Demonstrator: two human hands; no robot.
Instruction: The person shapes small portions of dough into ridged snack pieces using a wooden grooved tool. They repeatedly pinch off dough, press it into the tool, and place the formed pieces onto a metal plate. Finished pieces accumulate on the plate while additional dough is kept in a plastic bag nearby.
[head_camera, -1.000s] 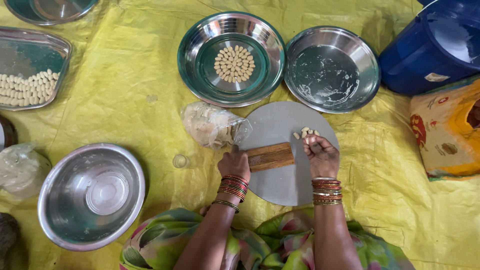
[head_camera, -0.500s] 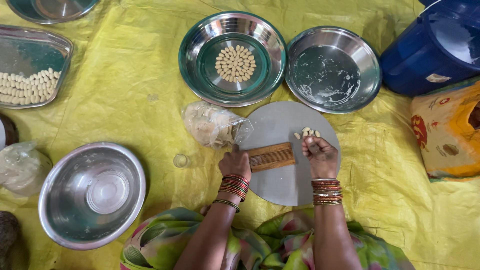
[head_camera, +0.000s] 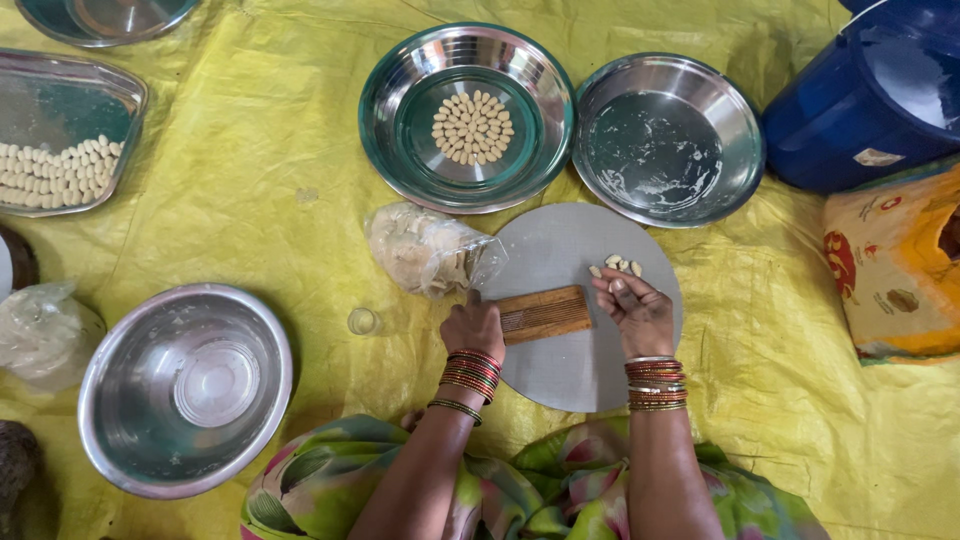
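A crumpled clear plastic bag (head_camera: 428, 250) lies left of the round grey board (head_camera: 560, 370). The left hand (head_camera: 473, 327) grips the ridged wooden block (head_camera: 544, 314) on it; the right hand (head_camera: 638, 311), fingers curled, touches small dough pieces (head_camera: 616, 265).

A yellow sheet (head_camera: 250, 230) lies under a grey round board (head_camera: 570, 350), a brown ridged wooden block (head_camera: 545, 313) and a blue bucket (head_camera: 860, 110).

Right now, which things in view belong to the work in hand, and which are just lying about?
In use:
- left hand on the ribbed wooden board
- right hand by the small dough pieces
- round grey board
- plate of shaped pieces
- dough bag

Lying about:
- empty steel bowl
- blue tub
- floury plate
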